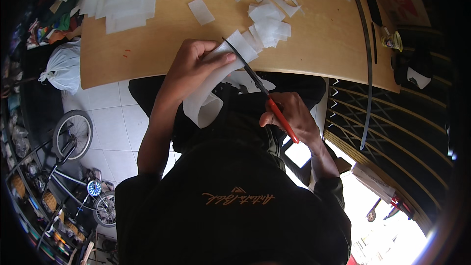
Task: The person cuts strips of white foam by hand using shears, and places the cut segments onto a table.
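Note:
My left hand pinches a translucent white strip of thin sheet near its far end, just over the table's front edge. Below the hand the strip hangs down and curls into a loop. Scissors with a red handle and dark blades lie slantwise across the strip's end, close to my left thumb. The fingers of my right hand are wrapped around their handle. Beyond the blades, several small cut white pieces lie in a loose overlapping pile on the wooden table.
Stacked white sheets lie at the table's far left. Along its right side are a long dark strip and a small yellow cup. A tied white bag and a bicycle are at the left. A folding metal gate stands at the right.

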The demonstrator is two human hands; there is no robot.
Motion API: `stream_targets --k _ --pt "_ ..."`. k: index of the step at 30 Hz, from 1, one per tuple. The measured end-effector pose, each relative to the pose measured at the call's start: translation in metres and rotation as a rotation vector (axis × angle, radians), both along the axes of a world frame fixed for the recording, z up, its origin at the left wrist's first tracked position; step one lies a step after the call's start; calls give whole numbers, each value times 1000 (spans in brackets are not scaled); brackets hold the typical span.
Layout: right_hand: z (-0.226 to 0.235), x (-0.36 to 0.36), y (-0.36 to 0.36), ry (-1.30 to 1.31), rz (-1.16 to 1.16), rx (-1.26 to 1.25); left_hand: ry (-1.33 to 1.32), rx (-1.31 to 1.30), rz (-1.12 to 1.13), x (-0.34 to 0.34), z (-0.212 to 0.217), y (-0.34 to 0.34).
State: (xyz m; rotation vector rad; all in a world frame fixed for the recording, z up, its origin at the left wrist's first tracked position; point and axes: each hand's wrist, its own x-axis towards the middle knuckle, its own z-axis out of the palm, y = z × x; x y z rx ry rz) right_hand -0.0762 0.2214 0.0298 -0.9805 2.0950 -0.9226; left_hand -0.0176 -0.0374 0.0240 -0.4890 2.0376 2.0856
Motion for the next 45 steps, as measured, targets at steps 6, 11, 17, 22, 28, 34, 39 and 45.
stream_targets --k 6,11,17,22,28,34,39,45 --pt "8 5 -5 -189 -139 75 3 -10 3 -2 -2 0" --pt "14 7 -7 -223 -171 98 -26 -8 -6 -2 -1 1" --pt "10 9 -4 -177 -167 64 -29 -36 -5 -1 -3 1" --pt "8 9 -3 -84 -133 -4 -29 -44 -27 -3 -4 -1" --pt "-1 6 -2 108 -83 -89 -25 -178 -56 -9 -10 -6" --pt "-14 6 6 -369 -248 -162 -76 -99 -98 -11 -8 -9" --pt "-15 9 17 -495 -256 -207 -68 -71 -82 -18 0 -12" --pt "-17 34 11 -547 -323 -201 -100 -70 -24 -10 16 1"
